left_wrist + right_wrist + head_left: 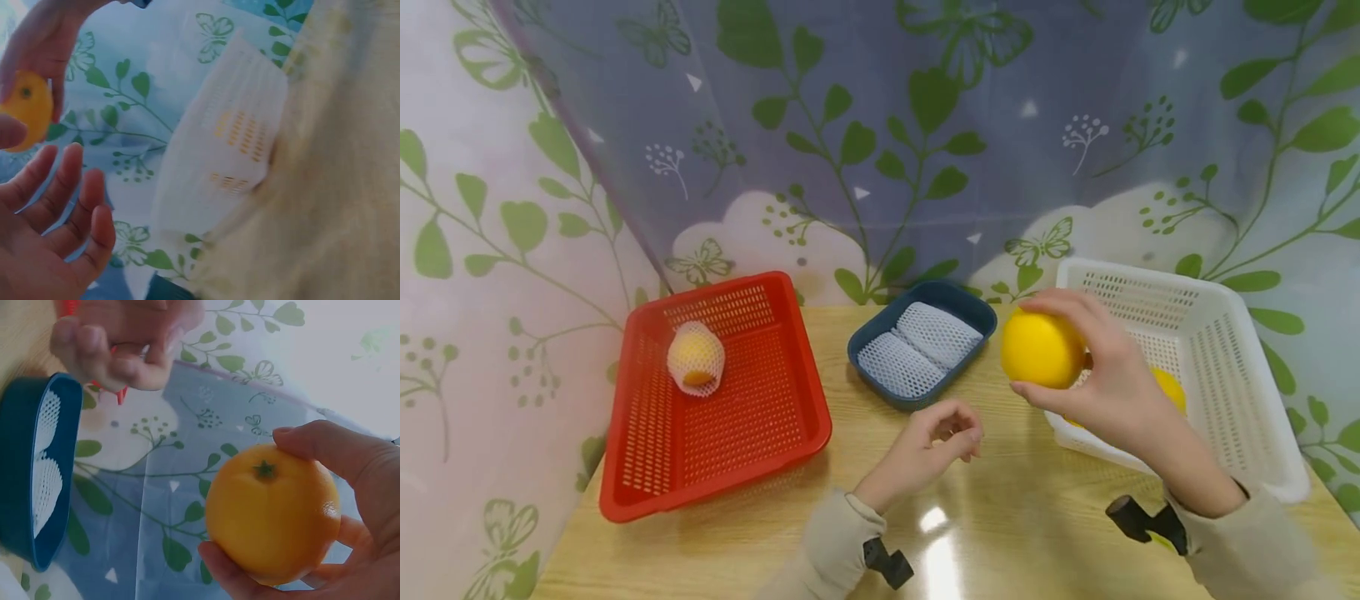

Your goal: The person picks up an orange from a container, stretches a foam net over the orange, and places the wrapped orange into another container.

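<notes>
My right hand (1108,371) holds an orange (1041,348) between thumb and fingers, raised beside the near left side of the white basket (1240,375). In the right wrist view the orange (272,512) shows its green stem end. My left hand (928,450) is empty, fingers loosely bent, just in front of the blue tray (917,404). White foam net sleeves (940,333) lie in that tray in two bundles. Inside the red basket (745,479) at left sits a fruit in a foam net (696,358).
More orange fruit (1170,390) lies in the white basket, partly hidden by my right hand and forearm. The wooden table (1000,517) runs beneath everything, and a leaf-patterned cloth (880,150) hangs behind it.
</notes>
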Demonstrator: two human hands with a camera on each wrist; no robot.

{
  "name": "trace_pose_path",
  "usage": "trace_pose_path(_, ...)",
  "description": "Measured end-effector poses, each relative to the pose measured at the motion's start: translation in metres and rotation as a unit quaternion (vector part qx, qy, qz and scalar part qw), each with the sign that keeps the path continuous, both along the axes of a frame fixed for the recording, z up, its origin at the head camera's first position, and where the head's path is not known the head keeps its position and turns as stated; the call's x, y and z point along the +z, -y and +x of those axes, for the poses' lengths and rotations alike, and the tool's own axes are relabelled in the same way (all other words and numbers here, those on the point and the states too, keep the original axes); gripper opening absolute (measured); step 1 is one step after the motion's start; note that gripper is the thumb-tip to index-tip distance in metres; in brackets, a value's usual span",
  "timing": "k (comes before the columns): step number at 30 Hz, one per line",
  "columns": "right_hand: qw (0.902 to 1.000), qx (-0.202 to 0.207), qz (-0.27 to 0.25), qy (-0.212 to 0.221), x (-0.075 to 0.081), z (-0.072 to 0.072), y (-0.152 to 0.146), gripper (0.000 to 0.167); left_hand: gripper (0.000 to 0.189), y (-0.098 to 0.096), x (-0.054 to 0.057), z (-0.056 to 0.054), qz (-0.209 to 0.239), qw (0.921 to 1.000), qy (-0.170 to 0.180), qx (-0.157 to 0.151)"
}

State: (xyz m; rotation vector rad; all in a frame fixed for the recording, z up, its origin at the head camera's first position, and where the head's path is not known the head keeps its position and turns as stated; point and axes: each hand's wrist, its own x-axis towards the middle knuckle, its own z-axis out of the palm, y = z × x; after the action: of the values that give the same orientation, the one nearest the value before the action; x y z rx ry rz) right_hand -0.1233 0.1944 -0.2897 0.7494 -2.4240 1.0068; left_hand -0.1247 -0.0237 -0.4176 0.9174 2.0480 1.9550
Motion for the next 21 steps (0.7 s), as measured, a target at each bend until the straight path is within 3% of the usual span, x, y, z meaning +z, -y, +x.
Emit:
trace_pose_path(11,0.9985,0.036,-0.04,0.008,-0.013,0.029,0.024,0.081,0.013,0.005,-0.046,0.025,0.019,0.9984,-0.041,0.034)
trace_pose_path(19,0.9941,0.07,-0.07,0.044,-0.029,0.046,0.039,0.082,0.02,0.008,-0.077,0.03,0.01,0.9958,-0.063,0.066)
trace_pose_path(21,0.9926,0.076,-0.079,0.054,-0.035,0.049,0.042,0.081,0.022,0.01,-0.083,0.03,0.004,0.9958,-0.055,0.073)
